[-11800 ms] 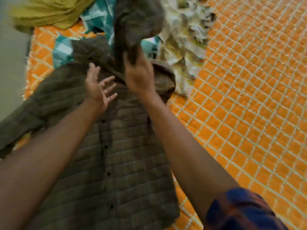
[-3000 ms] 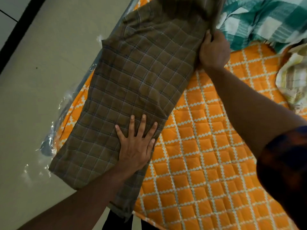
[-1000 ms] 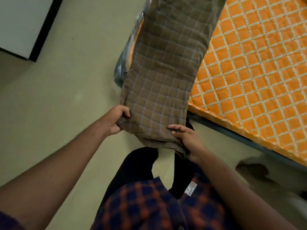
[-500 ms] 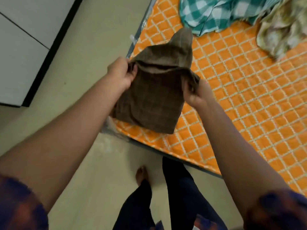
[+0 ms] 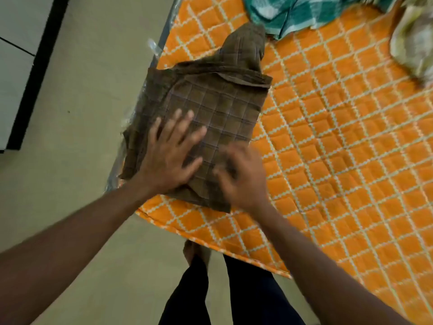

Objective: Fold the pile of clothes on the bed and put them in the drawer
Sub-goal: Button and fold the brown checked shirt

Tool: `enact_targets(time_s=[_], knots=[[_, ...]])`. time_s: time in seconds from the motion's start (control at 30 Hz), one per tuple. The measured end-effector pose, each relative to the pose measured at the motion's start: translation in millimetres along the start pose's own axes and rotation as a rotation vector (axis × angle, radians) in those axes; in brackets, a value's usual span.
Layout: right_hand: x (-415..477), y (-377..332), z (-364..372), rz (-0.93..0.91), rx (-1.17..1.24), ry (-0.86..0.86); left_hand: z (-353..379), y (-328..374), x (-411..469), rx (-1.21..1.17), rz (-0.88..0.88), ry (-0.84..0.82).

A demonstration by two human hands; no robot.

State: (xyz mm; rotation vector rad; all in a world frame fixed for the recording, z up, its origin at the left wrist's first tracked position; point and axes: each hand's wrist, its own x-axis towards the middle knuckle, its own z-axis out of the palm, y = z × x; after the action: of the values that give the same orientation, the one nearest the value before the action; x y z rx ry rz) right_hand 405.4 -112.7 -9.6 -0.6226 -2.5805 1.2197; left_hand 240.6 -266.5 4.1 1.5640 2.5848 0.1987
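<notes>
Shirt [image 5: 220,106], brown check, folded, on bed [image 5: 339,160] corner. Left hand [image 5: 168,156]: grip spread flat on it. Right hand [image 5: 243,177]: blurred, cannot tell grip.

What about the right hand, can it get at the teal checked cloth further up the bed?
Probably yes. The right hand is on the folded brown shirt, too blurred to tell its grip. The teal checked cloth lies past the shirt on the bedspread, with nothing between, though it looks a stretch.
</notes>
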Motion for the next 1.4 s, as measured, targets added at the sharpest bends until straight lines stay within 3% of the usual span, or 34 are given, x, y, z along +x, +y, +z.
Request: enact_targets(time_s=[0.1,0.37,0.53,0.6,0.67,0.73,0.83,0.9,0.97,1.03,1.2,1.3,1.4], knots=[[-66,-18,28,-0.037,-0.288,-0.318,7,-9,-54,0.074,0.120,-0.096],[-61,-2,42,0.017,-0.513,-0.333,9,-52,-57,0.202,0.126,-0.404],[-33,-21,1,0.068,-0.362,-0.426,-34,-26,-29,0.167,-0.009,-0.505],[-27,-35,-26,0.146,-0.352,-0.546,-56,-14,-19,0.048,-0.063,-0.662],[-31,-38,-51,0.242,-0.175,-0.653,-73,-6,-19,-0.194,-0.138,-0.925],[-43,-34,-70,0.332,0.042,-0.663,-86,-4,-26,-0.420,-0.192,-1.017],[-47,-21,-86,0.429,0.338,-0.469,-96,-8,-15,-0.594,-0.274,-0.810],[-33,-17,-85,0.426,0.487,-0.256,-95,-14,7,-0.596,-0.338,-0.662],[-5,-13,-73,0.428,0.520,-0.067,-89,-25,30,-0.535,-0.385,-0.615],[28,-7,-56,0.414,0.457,0.061,-80,-39,49,-0.407,-0.426,-0.572],[82,11,-20,0.361,0.158,0.239,-59,-40,78,0.175,-0.484,-0.292],[97,22,-8,0.399,0.039,0.235,-39,-17,72,0.109,-0.353,-0.052],[105,28,0,0.412,-0.096,0.214,-17,14,43,0.023,-0.258,-0.033]])
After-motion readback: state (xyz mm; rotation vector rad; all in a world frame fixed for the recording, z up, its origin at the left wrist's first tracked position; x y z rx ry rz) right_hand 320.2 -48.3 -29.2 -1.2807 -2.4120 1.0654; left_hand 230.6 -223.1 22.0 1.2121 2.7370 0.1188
